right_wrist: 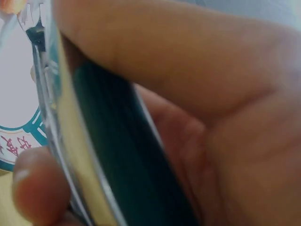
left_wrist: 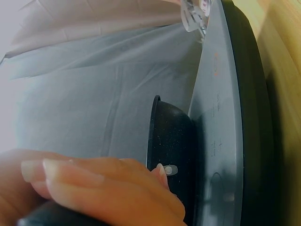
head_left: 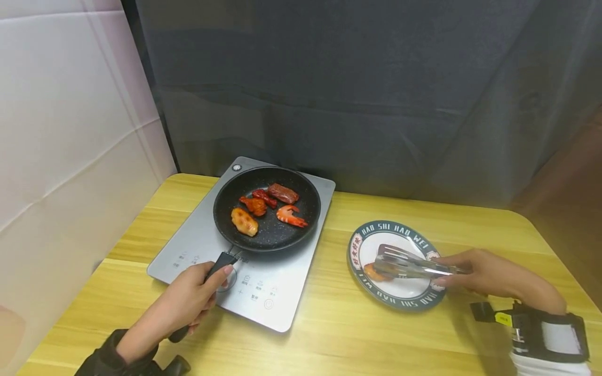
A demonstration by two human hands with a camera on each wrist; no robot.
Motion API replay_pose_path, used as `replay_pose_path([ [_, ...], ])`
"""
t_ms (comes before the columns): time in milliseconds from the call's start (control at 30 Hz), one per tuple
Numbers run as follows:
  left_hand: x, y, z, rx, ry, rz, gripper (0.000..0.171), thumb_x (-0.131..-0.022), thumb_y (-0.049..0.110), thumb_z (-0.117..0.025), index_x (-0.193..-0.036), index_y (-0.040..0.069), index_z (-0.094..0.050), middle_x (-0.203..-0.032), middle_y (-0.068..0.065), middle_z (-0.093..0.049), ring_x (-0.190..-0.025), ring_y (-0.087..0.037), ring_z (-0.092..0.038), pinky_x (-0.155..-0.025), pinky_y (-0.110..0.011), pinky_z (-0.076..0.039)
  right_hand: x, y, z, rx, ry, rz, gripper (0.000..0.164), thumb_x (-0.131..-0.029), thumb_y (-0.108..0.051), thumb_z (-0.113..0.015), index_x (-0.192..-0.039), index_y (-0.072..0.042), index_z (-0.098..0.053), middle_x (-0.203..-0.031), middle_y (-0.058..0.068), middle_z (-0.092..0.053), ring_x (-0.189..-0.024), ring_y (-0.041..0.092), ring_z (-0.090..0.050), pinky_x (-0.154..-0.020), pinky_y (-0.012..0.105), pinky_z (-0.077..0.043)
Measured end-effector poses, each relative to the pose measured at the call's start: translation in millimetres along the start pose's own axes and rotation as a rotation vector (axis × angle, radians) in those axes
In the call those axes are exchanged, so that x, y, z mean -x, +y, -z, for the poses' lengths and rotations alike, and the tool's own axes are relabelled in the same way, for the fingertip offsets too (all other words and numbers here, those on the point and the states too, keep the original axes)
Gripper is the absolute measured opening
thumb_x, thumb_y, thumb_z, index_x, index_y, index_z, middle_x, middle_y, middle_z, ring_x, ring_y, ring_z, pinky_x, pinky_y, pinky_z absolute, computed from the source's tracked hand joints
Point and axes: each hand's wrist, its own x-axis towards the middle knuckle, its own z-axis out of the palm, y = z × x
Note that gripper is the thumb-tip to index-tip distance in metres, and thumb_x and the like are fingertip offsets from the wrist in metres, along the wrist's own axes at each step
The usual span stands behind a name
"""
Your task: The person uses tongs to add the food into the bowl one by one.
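My left hand (head_left: 195, 292) grips the black handle (head_left: 221, 265) of a frying pan (head_left: 277, 243) that sits on an induction cooktop (head_left: 282, 292). In the pan lie a shrimp (head_left: 291, 215), a chicken wing (head_left: 244, 222), a brown meat slab (head_left: 283, 193) and two reddish pieces, one of them a small drumstick (head_left: 264, 198). My right hand (head_left: 475, 271) holds metal tongs (head_left: 414, 266) over a round plate (head_left: 400, 302) with a dark lettered rim. The tongs' slotted ends overlap an orange-brown food piece (head_left: 373, 272) on the plate and partly hide it.
The wooden table (head_left: 343, 339) carries the cooktop at left and the plate at right. A dark grey curtain (head_left: 352, 104) stands along the back edge, and a white cloth wall (head_left: 70, 115) is at the left.
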Motion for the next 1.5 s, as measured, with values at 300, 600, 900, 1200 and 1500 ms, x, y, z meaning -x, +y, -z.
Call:
replay_pose_path([
  [300, 0.7, -0.7, 0.1, -0.001, 0.001, 0.0, 0.039, -0.1, 0.04, -0.048, -0.092, 0.002, -0.054, -0.054, -0.005, -0.043, -0.034, -0.014, -0.034, -0.029, -0.034, -0.039, 4.0, 6.6, 1.2, -0.11, -0.067, 0.119, 0.044, -0.087, -0.026, -0.072, -0.123, -0.003, -0.063, -0.053, -0.013, -0.037, -0.042, 0.001, -0.036, -0.035, 0.024, -0.037],
  [600, 1.1, -0.9, 0.4, 0.011, 0.0, 0.002, 0.04, -0.1, 0.04, -0.048, -0.093, 0.002, -0.053, -0.055, -0.005, -0.043, -0.034, -0.014, -0.034, -0.029, -0.033, -0.039, 4.5, 5.3, 2.5, -0.108, -0.116, 0.111, 0.032, -0.085, -0.027, -0.073, -0.114, -0.014, -0.071, -0.056, -0.014, -0.041, -0.043, 0.0, -0.035, -0.035, 0.021, -0.035],
  [900, 0.7, -0.6, -0.1, 0.006, 0.004, 0.009, 0.039, -0.101, 0.039, -0.048, -0.092, 0.002, -0.054, -0.054, -0.004, -0.042, -0.034, -0.015, -0.034, -0.029, -0.033, -0.038, 2.5, -1.2, 3.2, -0.085, -0.112, 0.114, 0.028, -0.085, -0.033, -0.073, -0.105, -0.013, -0.075, -0.052, -0.013, -0.045, -0.041, 0.001, -0.038, -0.033, 0.022, -0.035],
  [1200, 0.5, 0.5, -0.4, 0.003, 0.004, 0.009, 0.039, -0.1, 0.04, -0.048, -0.091, 0.002, -0.054, -0.053, -0.004, -0.042, -0.034, -0.014, -0.033, -0.029, -0.033, -0.039, 4.2, -2.1, 4.1, -0.07, -0.122, 0.121, 0.022, -0.089, -0.031, -0.068, -0.104, -0.016, -0.075, -0.048, -0.014, -0.045, -0.038, -0.001, -0.037, -0.031, 0.023, -0.034],
  [1500, 0.6, 0.2, -0.9, 0.002, 0.008, 0.006, 0.039, -0.1, 0.039, -0.048, -0.091, 0.002, -0.054, -0.053, -0.004, -0.041, -0.034, -0.015, -0.034, -0.029, -0.034, -0.039, 3.0, -3.4, 3.9, -0.027, -0.054, 0.156, 0.017, -0.092, -0.031, -0.065, -0.1, -0.021, -0.076, -0.048, -0.018, -0.044, -0.036, -0.004, -0.036, -0.029, 0.024, -0.034],
])
